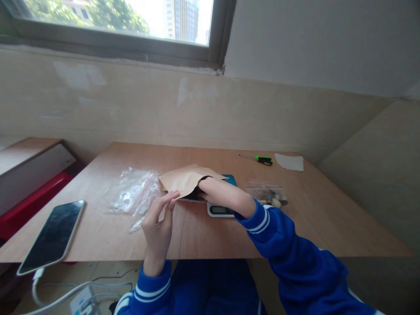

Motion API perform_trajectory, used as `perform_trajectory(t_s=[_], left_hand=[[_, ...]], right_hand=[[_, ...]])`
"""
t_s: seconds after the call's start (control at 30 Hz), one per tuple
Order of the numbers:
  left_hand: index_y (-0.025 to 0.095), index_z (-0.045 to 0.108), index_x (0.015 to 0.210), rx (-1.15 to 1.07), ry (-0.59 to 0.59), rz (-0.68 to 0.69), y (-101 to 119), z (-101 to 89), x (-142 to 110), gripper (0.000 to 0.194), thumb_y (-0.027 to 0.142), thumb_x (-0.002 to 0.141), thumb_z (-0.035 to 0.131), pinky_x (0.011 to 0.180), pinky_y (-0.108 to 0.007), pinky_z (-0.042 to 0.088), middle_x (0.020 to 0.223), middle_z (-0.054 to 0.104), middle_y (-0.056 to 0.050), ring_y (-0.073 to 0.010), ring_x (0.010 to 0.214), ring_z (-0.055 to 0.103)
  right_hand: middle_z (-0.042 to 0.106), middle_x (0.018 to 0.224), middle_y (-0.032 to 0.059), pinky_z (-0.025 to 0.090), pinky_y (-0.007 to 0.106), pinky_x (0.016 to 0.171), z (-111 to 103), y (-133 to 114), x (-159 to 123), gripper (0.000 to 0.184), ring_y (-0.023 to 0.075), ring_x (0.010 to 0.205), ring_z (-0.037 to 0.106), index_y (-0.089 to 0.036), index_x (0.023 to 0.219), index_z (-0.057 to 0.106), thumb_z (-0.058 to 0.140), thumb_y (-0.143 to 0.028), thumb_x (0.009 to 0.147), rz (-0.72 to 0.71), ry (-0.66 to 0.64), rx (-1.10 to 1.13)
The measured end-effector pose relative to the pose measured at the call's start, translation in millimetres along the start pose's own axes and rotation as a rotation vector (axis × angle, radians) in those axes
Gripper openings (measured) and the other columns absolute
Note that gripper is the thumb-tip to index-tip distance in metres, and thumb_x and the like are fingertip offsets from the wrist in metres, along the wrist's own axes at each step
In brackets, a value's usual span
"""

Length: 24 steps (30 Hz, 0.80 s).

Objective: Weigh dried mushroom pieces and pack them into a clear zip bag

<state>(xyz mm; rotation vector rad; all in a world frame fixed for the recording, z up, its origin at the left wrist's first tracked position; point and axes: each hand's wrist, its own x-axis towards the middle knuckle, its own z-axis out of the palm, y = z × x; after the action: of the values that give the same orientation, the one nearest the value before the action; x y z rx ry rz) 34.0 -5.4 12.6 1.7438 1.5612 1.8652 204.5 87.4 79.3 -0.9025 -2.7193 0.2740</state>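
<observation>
My right hand (223, 194) is pushed into a tan kraft-paper bag (185, 178), its grip hidden; my left hand (158, 229) is loosely open at the bag's edge. A crumpled clear plastic bag (134, 194) lies left of that hand, a blue-topped digital scale (219, 210) beneath the right.

Smartphone (50, 237) face up at near left of plywood table (295, 223), white cable (34, 291) running off it. Crumpled clear plastic bag (134, 196) left of center. Far right: green-handled screwdriver (262, 159), white paper sheet (289, 162). Small zip bag (267, 192) with small items, nearer.
</observation>
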Motion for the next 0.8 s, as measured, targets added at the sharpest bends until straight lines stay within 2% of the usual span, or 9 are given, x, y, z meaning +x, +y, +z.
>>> perform_trajectory(t_s=[0.1, 0.2, 0.33, 0.43, 0.53, 0.6, 0.67, 0.8], left_hand=[[0.023, 0.072, 0.102, -0.009, -0.001, -0.025, 0, -0.7, 0, 0.017, 0.024, 0.093, 0.057, 0.095, -0.036, 0.054, 0.105, 0.076, -0.003, -0.0195, 0.105, 0.069], [0.024, 0.072, 0.103, -0.007, 0.000, -0.067, 0, -1.4, -1, 0.017, 0.027, 0.093, 0.058, 0.095, -0.037, 0.054, 0.106, 0.076, -0.003, -0.0199, 0.105, 0.070], [0.024, 0.072, 0.102, -0.001, 0.041, -0.122, -1, -2.9, -1, 0.017, 0.029, 0.093, 0.058, 0.094, -0.037, 0.055, 0.107, 0.076, -0.003, -0.0199, 0.104, 0.070], [0.024, 0.072, 0.101, -0.011, 0.054, -0.144, 0, -3.3, 1, 0.017, 0.031, 0.093, 0.058, 0.095, -0.038, 0.055, 0.107, 0.076, -0.003, -0.0207, 0.106, 0.070], [0.024, 0.073, 0.101, -0.022, 0.062, -0.161, 1, -3.2, 2, 0.018, 0.031, 0.092, 0.059, 0.095, -0.037, 0.055, 0.108, 0.076, -0.003, -0.0206, 0.106, 0.070], [0.024, 0.073, 0.101, -0.018, 0.069, -0.171, 3, -3.1, 3, 0.018, 0.032, 0.092, 0.059, 0.093, -0.036, 0.055, 0.107, 0.076, -0.002, -0.0203, 0.105, 0.070], [0.025, 0.073, 0.100, -0.011, 0.076, -0.176, 4, -3.3, 3, 0.017, 0.032, 0.092, 0.060, 0.092, -0.035, 0.055, 0.105, 0.077, -0.002, -0.0198, 0.104, 0.071], [0.025, 0.074, 0.100, -0.018, 0.078, -0.180, 4, -3.7, 4, 0.017, 0.032, 0.092, 0.060, 0.091, -0.035, 0.055, 0.105, 0.076, -0.002, -0.0195, 0.103, 0.070]], right_hand=[[0.072, 0.106, 0.0095, 0.052, 0.034, 0.089, -18, -9, -6, 0.021, 0.0208, 0.101, 0.066, -0.014, 0.096, 0.070, 0.054, -0.003, 0.088, 0.017, -0.101, 0.060], [0.073, 0.098, 0.0060, 0.052, 0.030, 0.083, -32, -17, -15, 0.020, 0.0178, 0.093, 0.067, -0.016, 0.095, 0.070, 0.056, -0.003, 0.089, -0.016, -0.041, 0.187], [0.073, 0.099, 0.0040, 0.054, 0.031, 0.085, -46, -22, -36, 0.011, 0.0169, 0.093, 0.067, -0.020, 0.097, 0.070, 0.061, -0.016, 0.091, -0.031, 0.209, 0.371], [0.073, 0.104, 0.0048, 0.056, 0.033, 0.085, -46, -12, -55, 0.014, 0.0183, 0.096, 0.068, -0.022, 0.100, 0.070, 0.066, -0.029, 0.089, 0.088, 0.474, 0.535], [0.073, 0.102, 0.0059, 0.057, 0.033, 0.081, -30, 16, -68, 0.020, 0.0188, 0.094, 0.068, -0.020, 0.099, 0.069, 0.070, -0.035, 0.085, 0.284, 0.723, 0.568], [0.073, 0.099, 0.0063, 0.056, 0.033, 0.077, -11, 39, -71, 0.020, 0.0185, 0.087, 0.068, -0.019, 0.096, 0.066, 0.068, -0.035, 0.085, 0.435, 0.772, 0.533], [0.073, 0.095, 0.0069, 0.054, 0.034, 0.077, 13, 58, -70, 0.018, 0.0197, 0.086, 0.068, -0.018, 0.094, 0.066, 0.065, -0.033, 0.086, 0.520, 0.658, 0.425], [0.073, 0.099, 0.0104, 0.050, 0.041, 0.089, 51, 76, -62, 0.013, 0.0239, 0.096, 0.067, -0.016, 0.098, 0.066, 0.060, -0.021, 0.087, 0.507, 0.454, 0.188]])
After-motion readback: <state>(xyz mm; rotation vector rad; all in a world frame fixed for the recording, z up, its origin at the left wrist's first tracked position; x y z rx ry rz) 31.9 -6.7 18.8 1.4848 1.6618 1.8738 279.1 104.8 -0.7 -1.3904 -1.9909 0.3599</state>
